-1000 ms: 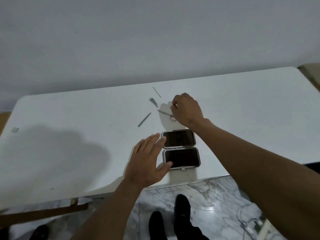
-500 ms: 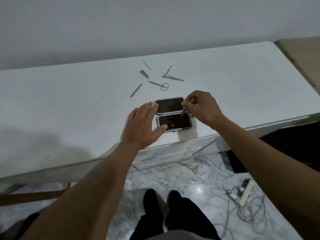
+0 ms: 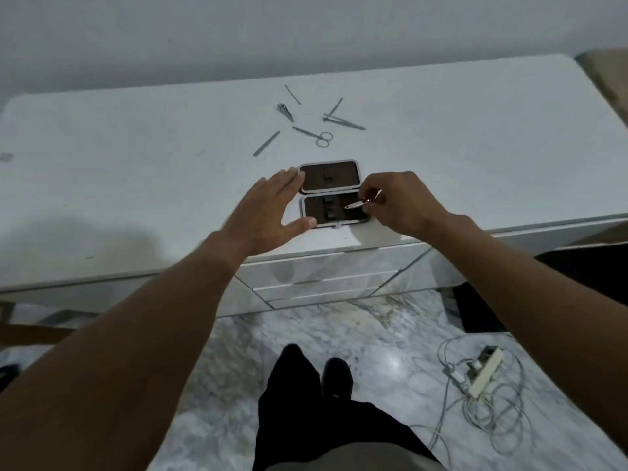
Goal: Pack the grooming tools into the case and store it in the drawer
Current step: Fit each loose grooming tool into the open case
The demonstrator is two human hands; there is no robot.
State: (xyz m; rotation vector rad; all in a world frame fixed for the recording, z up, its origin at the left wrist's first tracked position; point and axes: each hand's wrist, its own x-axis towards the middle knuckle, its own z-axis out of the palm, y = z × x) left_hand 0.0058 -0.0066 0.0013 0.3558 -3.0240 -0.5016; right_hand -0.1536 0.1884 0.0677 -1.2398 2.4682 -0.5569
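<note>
An open dark-lined grooming case (image 3: pixel 330 178) with a silver rim lies near the front edge of the white table (image 3: pixel 475 158). My left hand (image 3: pixel 268 212) lies flat with spread fingers against the case's left side. My right hand (image 3: pixel 397 202) pinches a small metal tool (image 3: pixel 362 202) over the right end of the case's near half. Behind the case lie loose tools: scissors (image 3: pixel 314 134), nail clippers (image 3: pixel 284 112), a file (image 3: pixel 266 143), a thin pick (image 3: pixel 292 94), tweezers (image 3: pixel 344 122) and a slim pointed tool (image 3: pixel 335 108).
White drawer fronts (image 3: pixel 323 280) sit under the table edge below the case. A power strip with tangled cables (image 3: pixel 482 372) lies on the marble floor at right. My legs and feet (image 3: pixel 306 375) stand in front of the drawers.
My right hand picked a tool from the pile and carried it back over the case's near half. My left hand stayed beside the case. The view tilted down.
</note>
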